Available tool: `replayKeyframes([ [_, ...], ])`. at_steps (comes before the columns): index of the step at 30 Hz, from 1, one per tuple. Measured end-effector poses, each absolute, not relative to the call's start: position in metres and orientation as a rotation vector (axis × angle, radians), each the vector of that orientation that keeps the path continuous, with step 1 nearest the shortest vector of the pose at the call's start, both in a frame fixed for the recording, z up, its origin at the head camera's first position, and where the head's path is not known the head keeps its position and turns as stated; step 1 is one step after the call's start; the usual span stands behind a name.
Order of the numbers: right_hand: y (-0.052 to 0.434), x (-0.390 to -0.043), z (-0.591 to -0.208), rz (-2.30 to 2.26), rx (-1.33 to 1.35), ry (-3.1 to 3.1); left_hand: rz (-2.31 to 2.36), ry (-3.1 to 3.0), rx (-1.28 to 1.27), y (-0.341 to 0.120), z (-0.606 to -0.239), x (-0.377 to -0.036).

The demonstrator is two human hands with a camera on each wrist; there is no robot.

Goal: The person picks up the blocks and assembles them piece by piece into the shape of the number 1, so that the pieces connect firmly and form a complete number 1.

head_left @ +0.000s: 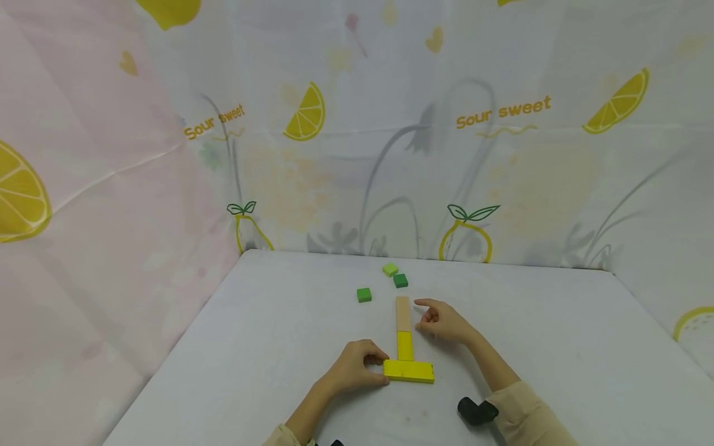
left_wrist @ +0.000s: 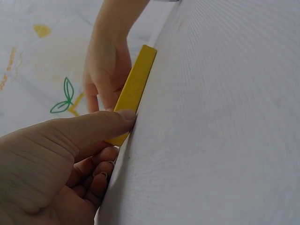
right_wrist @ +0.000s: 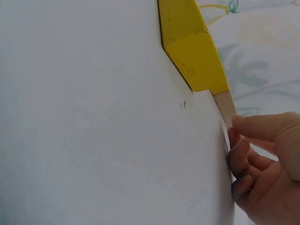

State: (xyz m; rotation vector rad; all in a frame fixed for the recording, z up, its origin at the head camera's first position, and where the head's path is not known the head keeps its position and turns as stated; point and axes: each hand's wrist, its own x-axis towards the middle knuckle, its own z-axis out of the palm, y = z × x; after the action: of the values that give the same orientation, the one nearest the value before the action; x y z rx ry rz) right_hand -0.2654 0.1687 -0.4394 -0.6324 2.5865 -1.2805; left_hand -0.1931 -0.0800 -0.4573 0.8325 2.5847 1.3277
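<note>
**blockfan22:** On the white table (head_left: 279, 322) there's a little T shape laid flat. A wide yellow block (head_left: 409, 370) sits crosswise nearest the person, a narrower yellow block (head_left: 405, 345) runs away from its middle, and a plain wooden block (head_left: 403, 313) carries the line on, end to end with the yellow one. What are the hands doing, as far as you can see?

**grainy_cam:** The left hand (head_left: 352, 368) is at the left end of the wide yellow block. In the left wrist view the thumb (left_wrist: 119, 119) presses against that end, with the other fingers curled under beside it. I'd call it touching the block's end, more a steadying press than a full wrap. The right hand (head_left: 443, 323) sits just right of the wooden block, index finger stretched toward its far end and the rest loosely curled. In the right wrist view the fingertips (right_wrist: 239, 152) are right up against the wooden edge, holding nothing.

**blockfan22:** And the green stuff?

**grainy_cam:** Three small cubes further back, well apart from both hands: a mid-green cube (head_left: 364, 295) off to the left, a lime cube (head_left: 390, 269) and a dark green cube (head_left: 400, 280) just beside each other. Behind everything hangs a lemon-print curtain (head_left: 502, 124) reading "Sour sweet". Beige sleeve (head_left: 524, 415) on the right arm, with a black wrist mount (head_left: 475, 410) next to it.
</note>
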Motion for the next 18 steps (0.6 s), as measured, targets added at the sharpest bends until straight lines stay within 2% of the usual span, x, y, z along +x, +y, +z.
replayKeyframes([
  [6,0.161,-0.278,-0.44,-1.195,-0.6,2.78,1.34,2.583,0.826,-0.082,-0.458,-0.194],
  [18,0.155,-0.314,-0.442,-1.132,-0.722,2.914,1.349,2.567,0.851,-0.082,-0.46,-0.194],
])
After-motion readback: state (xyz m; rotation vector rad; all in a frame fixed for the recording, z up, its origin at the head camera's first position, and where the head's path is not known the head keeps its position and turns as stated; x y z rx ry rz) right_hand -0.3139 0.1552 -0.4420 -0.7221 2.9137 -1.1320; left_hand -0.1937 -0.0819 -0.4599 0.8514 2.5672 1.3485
